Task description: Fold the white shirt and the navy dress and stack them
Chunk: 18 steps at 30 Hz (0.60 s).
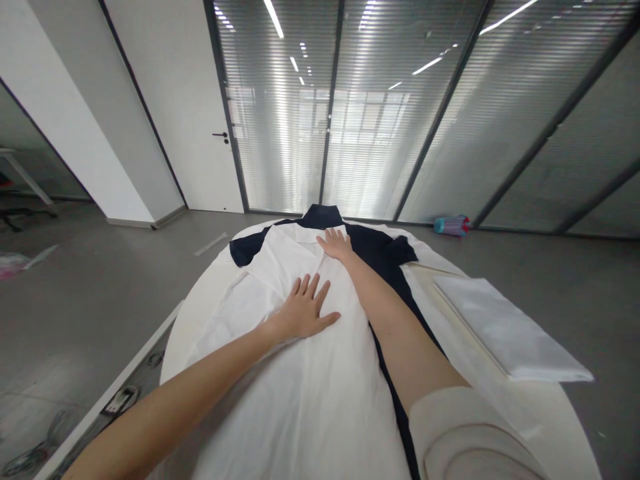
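Observation:
A white shirt (320, 380) lies spread out, its collar end pointing away from me. Beneath it a dark navy garment (375, 247) with a collar and short sleeves shows at the top and along the right side. My left hand (305, 312) rests flat on the middle of the white shirt, fingers spread. Farther up, my right hand (336, 244) lies palm down near the shirt's collar, fingers stretched out. Neither hand grasps anything. The lower ends of both garments run out of view.
Both garments lie on a round white table (187, 327). Folded white fabric (510, 327) sits at its right edge. A blue and red bundle (451, 225) stands on the floor by the glass wall. Cables and a socket box (120, 401) are at the lower left.

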Tool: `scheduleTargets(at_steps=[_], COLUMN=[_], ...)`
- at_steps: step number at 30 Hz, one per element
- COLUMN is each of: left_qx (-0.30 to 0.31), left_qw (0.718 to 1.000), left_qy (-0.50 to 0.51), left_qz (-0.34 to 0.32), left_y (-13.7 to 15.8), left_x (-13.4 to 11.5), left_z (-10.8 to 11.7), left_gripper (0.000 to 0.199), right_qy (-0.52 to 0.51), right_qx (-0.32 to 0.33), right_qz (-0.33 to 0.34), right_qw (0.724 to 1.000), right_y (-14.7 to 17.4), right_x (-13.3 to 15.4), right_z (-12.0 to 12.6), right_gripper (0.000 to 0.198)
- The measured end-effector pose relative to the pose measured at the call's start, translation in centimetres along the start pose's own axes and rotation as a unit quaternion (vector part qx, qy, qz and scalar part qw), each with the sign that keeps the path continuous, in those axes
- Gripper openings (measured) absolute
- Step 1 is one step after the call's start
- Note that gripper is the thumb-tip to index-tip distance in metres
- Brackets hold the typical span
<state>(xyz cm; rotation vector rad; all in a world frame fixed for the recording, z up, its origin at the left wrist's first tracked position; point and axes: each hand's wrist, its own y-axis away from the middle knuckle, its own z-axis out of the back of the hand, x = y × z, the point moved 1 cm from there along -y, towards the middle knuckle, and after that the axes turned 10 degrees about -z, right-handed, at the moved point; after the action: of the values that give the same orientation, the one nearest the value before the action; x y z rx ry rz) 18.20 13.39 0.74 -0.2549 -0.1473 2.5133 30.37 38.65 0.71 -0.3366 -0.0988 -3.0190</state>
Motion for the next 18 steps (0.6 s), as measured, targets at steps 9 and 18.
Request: scheduleTargets(at_steps=[9, 18], left_qx=[0.044, -0.127], left_qw=[0.999, 0.957], left_qy=[0.014, 0.200], left_qz=[-0.025, 0.168], left_y=[2.8, 19.0], left_x=[-1.5, 2.9], left_z=[1.2, 8.3], left_gripper=[0.078, 0.045], right_qy=[-0.012, 0.042], right_qx=[-0.002, -0.178], right_qz=[-0.017, 0.036], right_qw=[1.000, 0.982], right_y=[-0.1, 3.0], right_x=[0.1, 5.0], right_z=[0.0, 2.0], right_gripper=[0.079, 0.053])
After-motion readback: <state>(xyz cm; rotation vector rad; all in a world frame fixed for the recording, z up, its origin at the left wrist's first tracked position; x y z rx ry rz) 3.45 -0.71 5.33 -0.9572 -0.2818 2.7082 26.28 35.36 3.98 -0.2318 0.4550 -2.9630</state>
